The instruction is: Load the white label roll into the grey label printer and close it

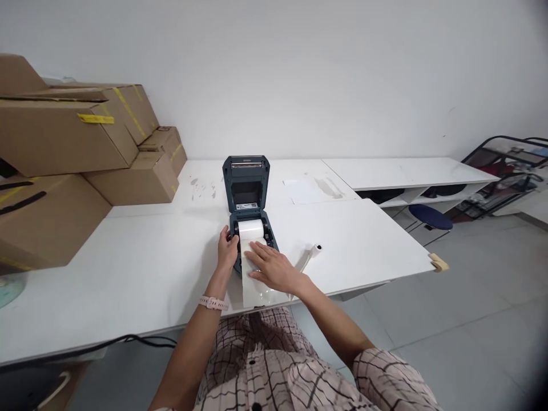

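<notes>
A dark grey label printer (228, 185) stands on the white table with its lid tipped up and back. A white label roll (250, 228) sits inside it. From the roll, a pale strip of labels (253, 294) runs forward over the printer's front to the table edge. My left hand (227, 247) grips the printer's left side, its thumb near the roll. Across the strip lies my right hand (272, 265), fingers stretched out and flat. The strip hides part of the printer's front. Right of the printer rests a small white roll (315, 250) with a narrow tail.
Cardboard boxes (55, 134) are stacked on the left. A white sheet (302, 191) lies behind the printer to the right. Near the table's right corner is a tan tape roll (438, 262). A blue stool (430, 217) stands beyond; a black cable (124, 338) runs along the front edge.
</notes>
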Tool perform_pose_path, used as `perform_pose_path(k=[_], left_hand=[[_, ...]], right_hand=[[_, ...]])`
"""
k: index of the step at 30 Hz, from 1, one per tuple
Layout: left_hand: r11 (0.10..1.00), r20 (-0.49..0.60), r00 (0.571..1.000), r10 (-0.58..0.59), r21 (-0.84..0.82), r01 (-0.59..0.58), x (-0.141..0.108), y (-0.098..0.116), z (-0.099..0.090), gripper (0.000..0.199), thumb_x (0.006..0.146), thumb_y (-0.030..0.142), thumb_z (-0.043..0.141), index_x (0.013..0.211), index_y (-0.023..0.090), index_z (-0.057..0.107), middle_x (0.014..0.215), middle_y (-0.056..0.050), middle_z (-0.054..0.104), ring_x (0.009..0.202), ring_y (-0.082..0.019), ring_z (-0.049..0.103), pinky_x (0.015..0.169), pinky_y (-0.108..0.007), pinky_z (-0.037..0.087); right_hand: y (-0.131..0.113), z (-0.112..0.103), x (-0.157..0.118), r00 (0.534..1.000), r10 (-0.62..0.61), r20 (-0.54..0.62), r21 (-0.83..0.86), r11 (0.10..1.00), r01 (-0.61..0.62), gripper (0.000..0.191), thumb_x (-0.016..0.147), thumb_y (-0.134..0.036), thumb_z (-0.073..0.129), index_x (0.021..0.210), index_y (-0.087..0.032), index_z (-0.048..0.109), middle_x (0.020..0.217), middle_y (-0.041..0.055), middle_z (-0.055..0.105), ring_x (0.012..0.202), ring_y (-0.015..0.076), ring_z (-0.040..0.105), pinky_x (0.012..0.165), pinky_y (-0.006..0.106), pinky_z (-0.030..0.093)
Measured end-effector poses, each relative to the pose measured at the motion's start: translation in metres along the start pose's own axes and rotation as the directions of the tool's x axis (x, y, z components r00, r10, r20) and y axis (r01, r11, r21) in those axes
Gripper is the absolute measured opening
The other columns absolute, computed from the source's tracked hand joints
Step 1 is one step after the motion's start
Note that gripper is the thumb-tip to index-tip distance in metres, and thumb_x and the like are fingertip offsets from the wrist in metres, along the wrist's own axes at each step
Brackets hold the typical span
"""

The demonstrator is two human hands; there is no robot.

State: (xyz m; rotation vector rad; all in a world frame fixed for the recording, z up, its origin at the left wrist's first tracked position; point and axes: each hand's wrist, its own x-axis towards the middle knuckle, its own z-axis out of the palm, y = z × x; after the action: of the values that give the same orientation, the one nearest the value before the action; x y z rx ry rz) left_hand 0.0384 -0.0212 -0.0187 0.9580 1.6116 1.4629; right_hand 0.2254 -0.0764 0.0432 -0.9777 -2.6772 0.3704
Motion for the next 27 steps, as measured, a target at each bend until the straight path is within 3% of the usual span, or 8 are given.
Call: perform_pose_path(k=[9, 12, 14, 15, 17, 19, 23, 27], left_hand=[[1.000, 0.055, 0.998, -0.016, 0.016, 0.015, -0.026, 0.014, -0.003, 0.062, 0.083, 0.031, 0.063, 0.141, 0.018, 0.044, 0.144, -0.013, 0.051, 0.130, -0.024, 0.051, 0.110, -0.037, 0.039], [0.998, 0.082, 0.995, -0.056, 0.030, 0.054, -0.059, 0.019, -0.007, 0.083, 0.077, 0.040, 0.073, 0.149, 0.023, 0.034, 0.151, -0.013, 0.043, 0.136, -0.028, 0.045, 0.109, -0.039, 0.040], [0.996, 0.112, 0.990, -0.087, 0.002, 0.087, -0.079, 0.019, -0.011, 0.092, 0.075, 0.043, 0.075, 0.152, 0.025, 0.028, 0.153, -0.013, 0.042, 0.137, -0.030, 0.044, 0.107, -0.040, 0.043], [0.995, 0.125, 0.987, -0.097, -0.015, 0.099, -0.087, 0.019, -0.012, 0.094, 0.074, 0.044, 0.076, 0.152, 0.026, 0.026, 0.153, -0.013, 0.042, 0.137, -0.031, 0.045, 0.106, -0.041, 0.044], [0.994, 0.143, 0.985, -0.100, -0.039, 0.106, -0.096, 0.018, -0.015, 0.096, 0.074, 0.043, 0.077, 0.153, 0.026, 0.025, 0.152, -0.014, 0.043, 0.136, -0.031, 0.046, 0.106, -0.041, 0.045], [0.993, 0.137, 0.985, -0.103, -0.035, 0.109, -0.099, 0.017, -0.018, 0.098, 0.072, 0.041, 0.079, 0.153, 0.024, 0.027, 0.151, -0.014, 0.044, 0.136, -0.031, 0.046, 0.108, -0.041, 0.044], [0.993, 0.116, 0.987, -0.113, -0.029, 0.117, -0.100, 0.015, -0.020, 0.104, 0.069, 0.043, 0.081, 0.154, 0.025, 0.024, 0.155, -0.015, 0.039, 0.137, -0.031, 0.045, 0.109, -0.040, 0.043], [0.984, 0.163, 0.979, -0.119, -0.111, 0.138, -0.101, 0.011, -0.024, 0.117, 0.067, 0.043, 0.083, 0.157, 0.027, 0.009, 0.159, -0.014, 0.031, 0.140, -0.028, 0.042, 0.110, -0.038, 0.042]], right_hand=[[0.008, 0.004, -0.004, 0.998, -0.002, -0.061, 0.250, 0.968, 0.017, 0.059, 0.092, -0.046, 0.059, 0.146, -0.027, 0.045, 0.157, 0.0082, 0.034, 0.147, 0.0315, 0.027, 0.119, 0.053, 0.028], [0.019, -0.017, -0.003, 0.997, -0.081, 0.011, 0.359, 0.931, 0.072, 0.051, 0.090, -0.050, 0.059, 0.135, -0.027, 0.058, 0.145, 0.0072, 0.054, 0.138, 0.0313, 0.044, 0.114, 0.050, 0.036], [0.035, -0.043, 0.012, 0.997, -0.016, -0.078, 0.441, 0.896, 0.049, 0.044, 0.093, -0.054, 0.052, 0.125, -0.028, 0.066, 0.129, 0.0060, 0.066, 0.125, 0.0280, 0.058, 0.109, 0.046, 0.043], [0.046, -0.058, 0.025, 0.980, 0.084, -0.182, 0.477, 0.879, 0.013, 0.046, 0.094, -0.056, 0.047, 0.125, -0.027, 0.066, 0.126, 0.0059, 0.068, 0.121, 0.0262, 0.061, 0.108, 0.044, 0.044], [0.070, -0.088, 0.063, 0.835, 0.314, -0.452, 0.523, 0.852, -0.037, 0.061, 0.093, -0.063, 0.043, 0.138, -0.023, 0.053, 0.141, 0.0083, 0.056, 0.132, 0.0259, 0.050, 0.114, 0.044, 0.035], [0.092, -0.114, 0.107, 0.785, 0.379, -0.490, 0.595, 0.804, -0.017, 0.077, 0.092, -0.070, 0.034, 0.153, -0.023, 0.026, 0.161, 0.0061, 0.027, 0.145, 0.0236, 0.032, 0.118, 0.043, 0.028], [0.111, -0.140, 0.170, 0.904, 0.310, -0.293, 0.693, 0.720, -0.023, 0.089, 0.089, -0.078, 0.013, 0.156, -0.019, 0.016, 0.164, 0.0060, 0.016, 0.149, 0.0251, 0.020, 0.120, 0.049, 0.018], [0.089, -0.129, 0.144, 0.906, 0.270, -0.327, 0.666, 0.746, 0.018, 0.082, 0.092, -0.074, 0.007, 0.149, -0.021, 0.035, 0.157, 0.0058, 0.035, 0.145, 0.0250, 0.030, 0.120, 0.044, 0.022]])
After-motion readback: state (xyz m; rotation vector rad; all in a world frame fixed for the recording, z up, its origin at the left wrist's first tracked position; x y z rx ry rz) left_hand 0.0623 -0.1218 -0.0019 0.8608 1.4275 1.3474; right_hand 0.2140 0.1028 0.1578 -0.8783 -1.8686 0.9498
